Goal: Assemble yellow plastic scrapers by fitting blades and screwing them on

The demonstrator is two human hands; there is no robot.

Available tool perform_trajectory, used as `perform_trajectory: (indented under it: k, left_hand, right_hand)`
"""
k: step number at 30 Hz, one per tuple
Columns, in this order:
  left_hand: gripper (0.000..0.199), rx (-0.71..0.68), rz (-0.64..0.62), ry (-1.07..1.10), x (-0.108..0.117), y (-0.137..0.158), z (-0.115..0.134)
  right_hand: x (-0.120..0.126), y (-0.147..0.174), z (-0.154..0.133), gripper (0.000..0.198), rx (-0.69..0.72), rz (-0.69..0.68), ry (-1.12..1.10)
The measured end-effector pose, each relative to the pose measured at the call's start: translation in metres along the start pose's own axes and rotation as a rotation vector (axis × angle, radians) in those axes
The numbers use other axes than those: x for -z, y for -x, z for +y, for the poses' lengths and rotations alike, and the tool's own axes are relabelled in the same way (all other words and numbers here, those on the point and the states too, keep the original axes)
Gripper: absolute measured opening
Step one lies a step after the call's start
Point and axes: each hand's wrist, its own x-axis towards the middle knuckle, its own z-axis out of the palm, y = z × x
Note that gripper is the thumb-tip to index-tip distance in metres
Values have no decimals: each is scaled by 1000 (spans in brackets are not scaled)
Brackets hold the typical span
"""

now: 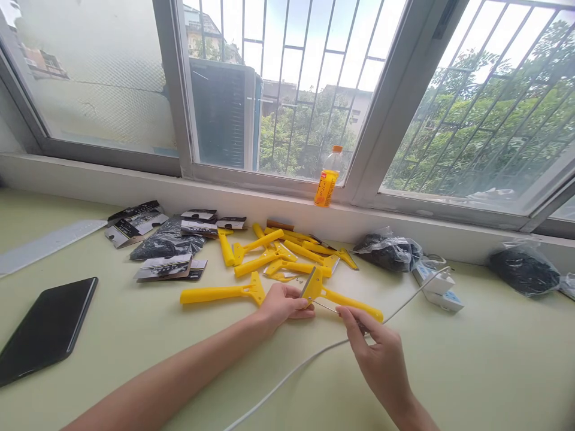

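Note:
My left hand pinches the head of a yellow scraper, whose handle points off to the right. A metal blade strip runs along the edge of that head. In my right hand is a screwdriver; its thin shaft reaches to a screw on the scraper head, and its handle is mostly covered by my fingers. Just left of my left hand lies another yellow scraper. Behind both hands several more yellow scrapers form a loose pile, with tiny metal bits beside them.
Black-and-white cardboard packs and a bag of dark items lie left. A tablet and a ruler are farther left. A white cable crosses to a power strip. A juice bottle stands on the sill.

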Motion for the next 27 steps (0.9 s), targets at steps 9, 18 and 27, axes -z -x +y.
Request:
perform_trajectory:
  k: [9, 18, 27]
  left_hand:
    - [54, -77, 32, 54, -9, 3, -2]
    - [51, -118, 31, 61, -10, 4, -3]
    - [54, -121, 24, 40, -10, 4, -4]
  right_hand:
    - [1, 3, -4, 24, 125, -19, 58]
    - [0, 3, -6, 19, 291, -19, 109]
    - [-8, 7, 4, 18, 251, 25, 135]
